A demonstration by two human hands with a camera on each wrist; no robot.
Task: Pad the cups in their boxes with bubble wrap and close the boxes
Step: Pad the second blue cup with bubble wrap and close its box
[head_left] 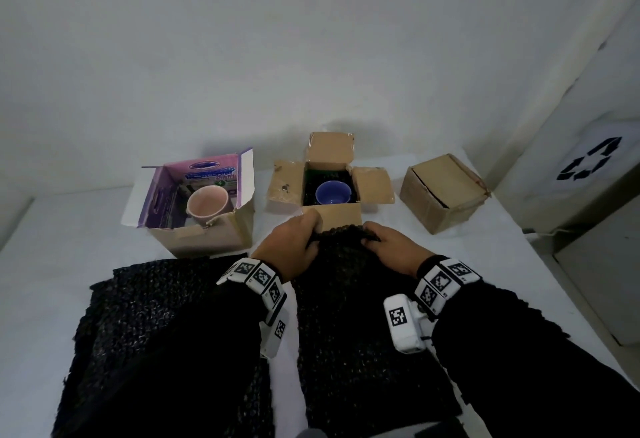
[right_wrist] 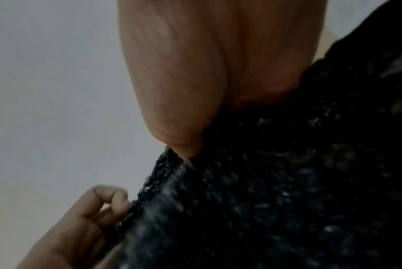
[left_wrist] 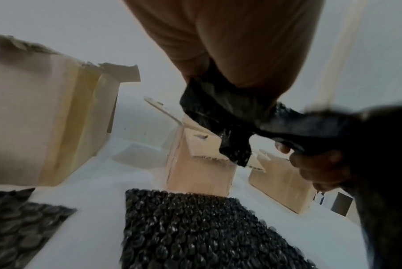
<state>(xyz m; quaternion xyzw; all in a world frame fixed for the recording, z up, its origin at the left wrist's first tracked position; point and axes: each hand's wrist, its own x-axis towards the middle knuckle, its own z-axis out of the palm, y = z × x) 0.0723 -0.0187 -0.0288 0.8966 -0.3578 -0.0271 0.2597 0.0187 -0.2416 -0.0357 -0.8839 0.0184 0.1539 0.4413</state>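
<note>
White counter (head_left: 69,236) against a pale wall carries three cardboard boxes. Both the left hand (head_left: 287,247) and right hand (head_left: 394,247) have fingers curled round the far edge of a black bubble-wrap sheet (head_left: 346,316), just near of the open middle box (head_left: 332,215) holding a blue ceramic cup (head_left: 333,192). Light and limp, the sheet likely bunches easily; edges suit gripping. The cup looks fragile.
</note>
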